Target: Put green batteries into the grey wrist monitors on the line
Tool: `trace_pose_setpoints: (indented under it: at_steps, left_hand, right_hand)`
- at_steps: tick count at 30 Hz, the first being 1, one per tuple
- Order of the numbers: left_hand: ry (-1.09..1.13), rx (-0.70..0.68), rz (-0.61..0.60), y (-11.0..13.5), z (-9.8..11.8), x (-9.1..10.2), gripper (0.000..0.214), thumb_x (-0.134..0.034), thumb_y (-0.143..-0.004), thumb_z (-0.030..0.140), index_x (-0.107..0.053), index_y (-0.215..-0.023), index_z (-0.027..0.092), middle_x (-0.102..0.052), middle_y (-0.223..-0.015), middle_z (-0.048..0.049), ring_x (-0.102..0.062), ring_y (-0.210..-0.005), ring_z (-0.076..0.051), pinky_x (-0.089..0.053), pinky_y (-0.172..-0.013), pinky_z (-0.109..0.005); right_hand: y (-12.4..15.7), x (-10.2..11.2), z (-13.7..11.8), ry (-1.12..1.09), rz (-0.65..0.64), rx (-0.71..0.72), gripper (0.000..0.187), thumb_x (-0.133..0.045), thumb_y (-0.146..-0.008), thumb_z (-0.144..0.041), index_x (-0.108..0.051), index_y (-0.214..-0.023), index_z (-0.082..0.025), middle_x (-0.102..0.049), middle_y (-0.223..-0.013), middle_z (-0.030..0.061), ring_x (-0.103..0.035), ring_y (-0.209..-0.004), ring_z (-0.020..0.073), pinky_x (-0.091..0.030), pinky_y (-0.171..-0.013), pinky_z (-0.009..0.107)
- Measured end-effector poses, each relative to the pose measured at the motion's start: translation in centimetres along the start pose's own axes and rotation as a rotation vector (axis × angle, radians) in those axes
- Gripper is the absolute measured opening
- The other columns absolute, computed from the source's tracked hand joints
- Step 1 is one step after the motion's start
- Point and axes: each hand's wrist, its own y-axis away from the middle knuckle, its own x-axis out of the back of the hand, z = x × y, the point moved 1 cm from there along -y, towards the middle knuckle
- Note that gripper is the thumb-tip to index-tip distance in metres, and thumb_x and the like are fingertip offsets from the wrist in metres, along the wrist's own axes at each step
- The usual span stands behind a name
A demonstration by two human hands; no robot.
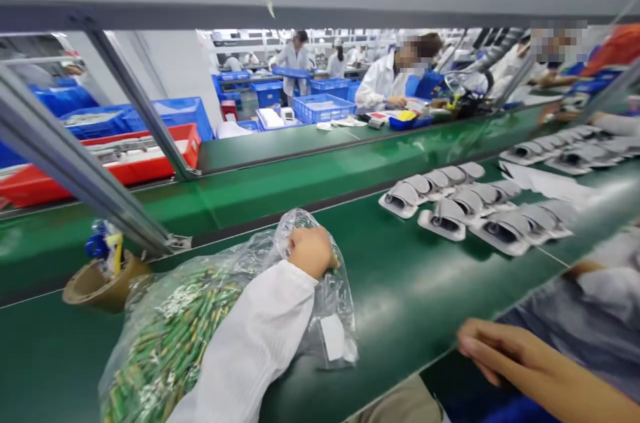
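A head-worn view looks down on a green conveyor table. The left hand, in a white sleeve, is closed in a fist around the gathered neck of a clear plastic bag. The bag lies on the table under and to the left of that arm, packed with small green parts. The right hand is well apart at the table's near edge, fingers straight and together, holding nothing. Beyond it, rows of pale grey housings sit on the table. A cardboard ring lies just left of the bag.
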Motion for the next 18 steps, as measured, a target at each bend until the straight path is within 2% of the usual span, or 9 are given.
trace_pose_setpoints:
  at_steps: [2, 3, 4, 6, 8, 11, 14, 16, 18]
  left_hand:
    - [0.024, -0.022, -0.007, 0.2, -0.7, 0.2, 0.069, -0.097, -0.052, 0.025, -0.074, -0.116, 0.014, -0.078, -0.110, -0.0214, -0.075, -0.098, -0.040, -0.057, -0.091, -0.050]
    - [0.032, -0.028, 0.005, 0.4, -1.1, 0.5, 0.067, -0.095, -0.050, 0.020, -0.075, -0.114, 0.016, -0.079, -0.109, -0.0199, -0.076, -0.099, -0.039, -0.058, -0.091, -0.048]
    - [0.036, -0.030, 0.026, 0.6, -1.6, 0.9, 0.063, -0.092, -0.053, 0.016, -0.076, -0.113, 0.017, -0.079, -0.110, -0.0191, -0.075, -0.102, -0.039, -0.059, -0.091, -0.046]
    - [0.035, -0.024, 0.080, 1.2, -2.6, 1.8, 0.051, -0.084, -0.064, 0.015, -0.077, -0.114, 0.018, -0.078, -0.115, -0.0193, -0.074, -0.110, -0.037, -0.059, -0.092, -0.042]
    - [0.024, -0.022, 0.130, 1.8, -3.3, 2.6, 0.044, -0.075, -0.075, 0.017, -0.075, -0.119, 0.018, -0.076, -0.121, -0.0201, -0.072, -0.117, -0.036, -0.058, -0.094, -0.040]
    - [-0.009, -0.022, 0.158, 2.4, -4.0, 3.5, 0.041, -0.069, -0.083, 0.022, -0.073, -0.123, 0.017, -0.074, -0.127, -0.0215, -0.071, -0.120, -0.038, -0.057, -0.097, -0.045]
    - [-0.056, -0.014, 0.168, 2.1, -4.1, 4.1, 0.040, -0.067, -0.086, 0.027, -0.072, -0.124, 0.014, -0.073, -0.127, -0.0251, -0.069, -0.121, -0.043, -0.055, -0.096, -0.051]
    - [-0.068, -0.033, 0.259, 1.4, -4.1, 4.4, 0.041, -0.062, -0.092, 0.034, -0.069, -0.128, 0.015, -0.073, -0.126, -0.0248, -0.069, -0.119, -0.044, -0.054, -0.095, -0.053]
    - [-0.018, -0.107, 0.439, 0.5, -4.1, 4.4, 0.042, -0.049, -0.100, 0.040, -0.067, -0.131, 0.019, -0.073, -0.125, -0.0211, -0.071, -0.117, -0.039, -0.054, -0.094, -0.049]
  right_hand:
    - [-4.5, -0.4, -7.1, 0.085, 0.040, 0.183, 0.046, -0.041, -0.098, -0.064, -0.058, -0.074, -0.028, -0.063, -0.077, 0.0098, -0.061, -0.074, 0.0221, -0.046, -0.074, 0.037]
    - [-6.5, -1.2, -10.0, 0.133, 0.056, 0.268, 0.041, -0.039, -0.100, -0.057, -0.060, -0.080, -0.027, -0.065, -0.081, 0.0092, -0.062, -0.077, 0.0233, -0.046, -0.075, 0.037]
    - [-8.3, -2.2, -12.4, 0.188, 0.078, 0.344, 0.036, -0.039, -0.100, -0.051, -0.062, -0.087, -0.027, -0.067, -0.085, 0.0089, -0.064, -0.081, 0.0248, -0.045, -0.077, 0.038]
    - [-11.3, -4.3, -15.5, 0.329, 0.106, 0.411, 0.027, -0.044, -0.099, -0.042, -0.064, -0.104, -0.025, -0.069, -0.090, 0.0091, -0.066, -0.088, 0.0283, -0.045, -0.079, 0.038]
    - [-13.8, -5.5, -17.1, 0.472, 0.124, 0.382, 0.025, -0.055, -0.094, -0.036, -0.065, -0.111, -0.021, -0.070, -0.092, 0.0110, -0.067, -0.092, 0.0319, -0.044, -0.078, 0.038]
    - [-16.7, -4.6, -18.4, 0.503, 0.046, 0.365, 0.016, -0.068, -0.078, -0.019, -0.068, -0.094, -0.021, -0.068, -0.090, 0.0094, -0.067, -0.086, 0.0298, -0.042, -0.071, 0.034]
    - [-19.2, -2.2, -19.7, 0.249, -0.136, 0.418, 0.022, -0.068, -0.059, -0.006, -0.062, -0.073, -0.021, -0.058, -0.069, -0.0004, -0.055, -0.062, 0.0176, -0.036, -0.060, 0.028]
    - [-21.0, -1.3, -20.1, 0.051, -0.198, 0.413, 0.017, -0.066, -0.064, -0.011, -0.060, -0.076, -0.022, -0.052, -0.062, -0.0048, -0.043, -0.052, 0.0112, -0.032, -0.054, 0.026]
    - [-22.7, -1.6, -19.9, -0.246, -0.208, 0.386, 0.012, -0.059, -0.077, -0.024, -0.059, -0.089, -0.023, -0.049, -0.064, -0.0073, -0.031, -0.046, 0.0070, -0.027, -0.049, 0.022]
